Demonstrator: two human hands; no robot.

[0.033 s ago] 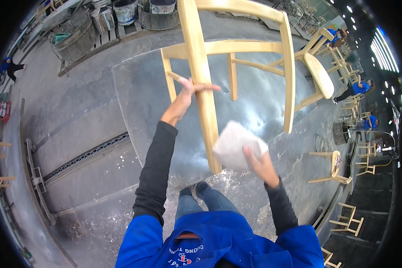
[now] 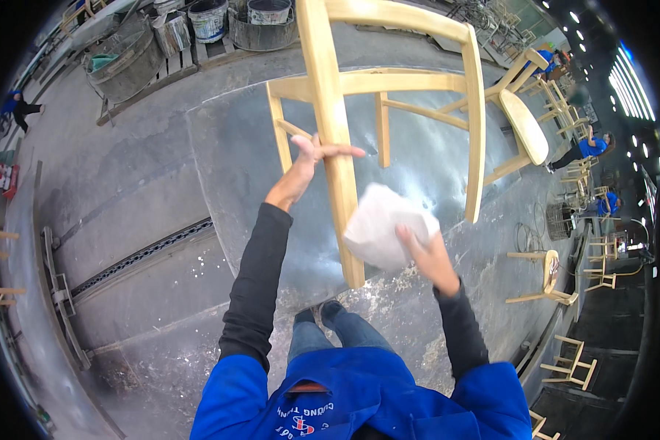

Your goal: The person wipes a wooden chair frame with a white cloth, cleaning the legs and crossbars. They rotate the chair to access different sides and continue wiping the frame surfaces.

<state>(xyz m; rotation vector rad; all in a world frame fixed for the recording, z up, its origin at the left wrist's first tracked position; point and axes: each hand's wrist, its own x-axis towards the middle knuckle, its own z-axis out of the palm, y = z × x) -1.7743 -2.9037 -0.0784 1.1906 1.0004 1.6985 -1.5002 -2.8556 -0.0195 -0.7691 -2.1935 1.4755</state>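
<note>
A pale, unfinished wooden chair frame [image 2: 332, 132] stands in front of me, its near post slanting toward my feet. My left hand [image 2: 301, 167] is at the middle of this post, gripping it with one finger stretched across the wood and the thumb sticking up. My right hand [image 2: 427, 253] is closed on a whitish folded sheet [image 2: 385, 226], cloth or sandpaper, I cannot tell which. The sheet's left edge meets the lower part of the same post. Its thumb shows on top; the other fingers are hidden beneath the sheet.
A grey metal sheet [image 2: 271, 213] lies on the floor under the chair. Another wooden chair [image 2: 522, 121] stands to the right, with more frames beyond. Buckets [image 2: 207, 20] and a large tub [image 2: 128, 66] are at the back left. A chain track [image 2: 143, 253] crosses the floor. Co-workers [image 2: 594, 145] are at the right.
My right hand and the folded sheet have moved slightly up and left along the post. The chair and my left hand have shifted barely, if at all.
</note>
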